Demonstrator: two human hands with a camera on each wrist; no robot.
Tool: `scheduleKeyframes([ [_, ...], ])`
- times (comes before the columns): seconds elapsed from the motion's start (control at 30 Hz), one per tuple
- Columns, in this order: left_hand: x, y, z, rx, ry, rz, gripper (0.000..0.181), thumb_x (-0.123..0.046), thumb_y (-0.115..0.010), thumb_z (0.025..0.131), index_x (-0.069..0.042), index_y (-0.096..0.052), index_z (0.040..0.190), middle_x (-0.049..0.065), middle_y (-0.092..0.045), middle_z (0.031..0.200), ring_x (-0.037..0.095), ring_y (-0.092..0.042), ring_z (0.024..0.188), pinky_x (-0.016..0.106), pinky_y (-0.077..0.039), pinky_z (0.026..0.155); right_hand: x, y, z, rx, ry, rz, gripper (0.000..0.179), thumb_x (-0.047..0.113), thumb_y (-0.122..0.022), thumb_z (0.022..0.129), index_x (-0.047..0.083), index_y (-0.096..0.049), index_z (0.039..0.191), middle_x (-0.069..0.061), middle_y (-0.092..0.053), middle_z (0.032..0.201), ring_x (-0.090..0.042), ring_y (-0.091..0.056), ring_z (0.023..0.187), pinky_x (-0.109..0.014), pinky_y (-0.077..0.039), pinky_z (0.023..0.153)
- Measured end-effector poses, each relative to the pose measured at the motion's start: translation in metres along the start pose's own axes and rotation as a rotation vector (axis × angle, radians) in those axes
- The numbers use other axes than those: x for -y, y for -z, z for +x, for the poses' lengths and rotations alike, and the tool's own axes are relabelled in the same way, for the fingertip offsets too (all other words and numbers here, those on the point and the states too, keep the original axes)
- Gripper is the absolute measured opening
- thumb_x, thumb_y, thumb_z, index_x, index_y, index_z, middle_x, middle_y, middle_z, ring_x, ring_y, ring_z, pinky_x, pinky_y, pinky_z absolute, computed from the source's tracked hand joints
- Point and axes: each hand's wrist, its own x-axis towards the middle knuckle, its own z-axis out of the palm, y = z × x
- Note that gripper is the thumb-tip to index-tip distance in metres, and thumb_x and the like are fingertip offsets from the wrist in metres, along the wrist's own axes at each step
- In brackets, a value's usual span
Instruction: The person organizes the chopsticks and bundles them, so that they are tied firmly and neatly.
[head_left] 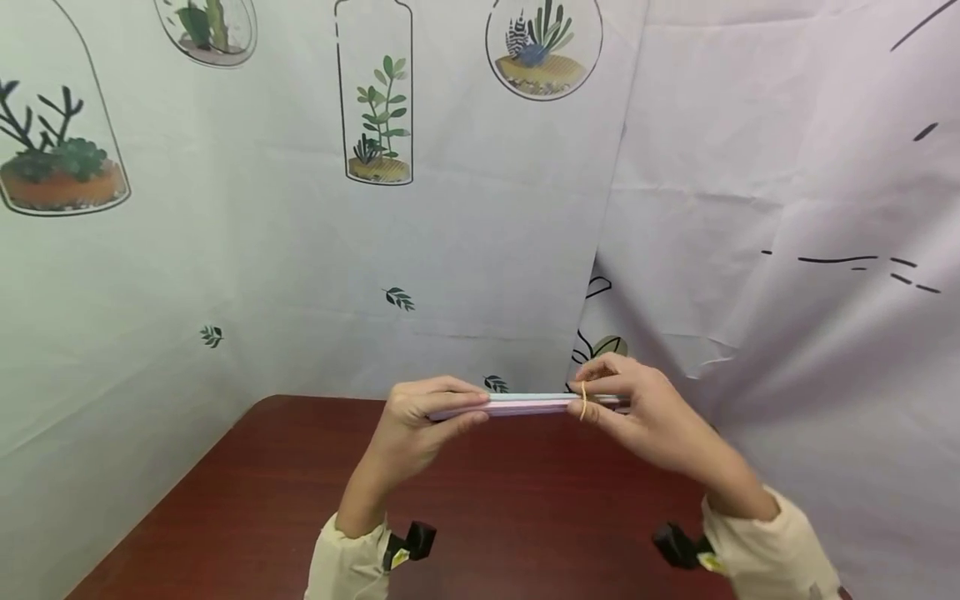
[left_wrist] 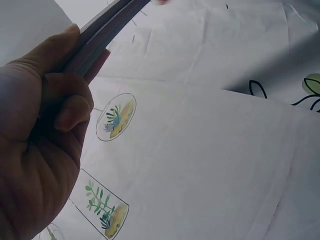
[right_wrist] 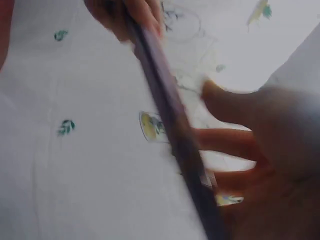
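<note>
**Stack held level, hand to hand**

Left hand [head_left: 414, 422] pinches one end of the pastel stack [head_left: 528, 405]. Right hand [head_left: 647, 415] part-open around the other, yellow band [head_left: 584, 400] across its fingertips; grip on stack, cannot tell. Long axis left–right, above the table [head_left: 525, 508].

Partly hidden by bare left hand [head_left: 408, 429]: flat pale-blue, pink and lilac stack [head_left: 528, 405]. Partly hidden near stack's right end: thin yellow loop [head_left: 584, 402]. Blurred, right-wrist view: bare right hand [right_wrist: 270, 145].
</note>
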Motion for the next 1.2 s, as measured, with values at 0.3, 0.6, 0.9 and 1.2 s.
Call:
scheduleKeyframes([
  [0.3, -0.006, -0.001, 0.001, -0.061, 0.003, -0.006, 0.028, 0.014, -0.079, 0.074, 0.001, -0.077, 0.098, 0.011, -0.074, 0.093, 0.018, -0.07, 0.082, 0.023, -0.056, 0.068, 0.012, -0.051, -0.007, -0.646, 0.632, 0.146, 0.016, 0.006, -0.072, 0.092, -0.009, -0.075, 0.088, -0.02, -0.07, 0.091, -0.028, -0.064, 0.086, -0.026, -0.048, 0.084],
  [0.6, -0.019, -0.019, 0.006, -0.121, -0.045, 0.005, 0.02, 0.006, -0.08, 0.078, 0.002, -0.077, 0.097, 0.013, -0.074, 0.094, 0.022, -0.072, 0.083, 0.025, -0.058, 0.07, 0.015, -0.072, -0.022, -0.977, 0.558, 0.659, 0.044, -0.02, -0.071, 0.079, -0.03, -0.052, 0.117, -0.025, -0.052, 0.097, -0.026, -0.067, 0.084, -0.025, -0.057, 0.07],
  [0.9, -0.023, -0.023, -0.002, -0.158, -0.104, 0.015, 0.016, 0.004, -0.08, 0.079, 0.004, -0.076, 0.095, 0.015, -0.074, 0.094, 0.025, -0.072, 0.083, 0.025, -0.058, 0.071, 0.042, -0.074, -0.037, -1.181, 0.053, 1.209, 0.053, -0.022, -0.049, 0.093, -0.007, -0.044, 0.143, -0.014, -0.048, 0.104, -0.026, -0.072, 0.084, -0.03, -0.056, 0.049],
  [1.2, -0.023, -0.029, 0.001, -0.169, -0.158, 0.005, 0.018, 0.006, -0.08, 0.078, 0.006, -0.075, 0.095, 0.017, -0.073, 0.094, 0.025, -0.072, 0.081, 0.025, -0.058, 0.069, 0.047, -0.057, -0.035, -1.334, -0.101, 1.296, 0.05, -0.018, -0.055, 0.092, -0.007, -0.046, 0.14, -0.017, -0.054, 0.108, -0.026, -0.071, 0.076, -0.027, -0.049, 0.037],
])
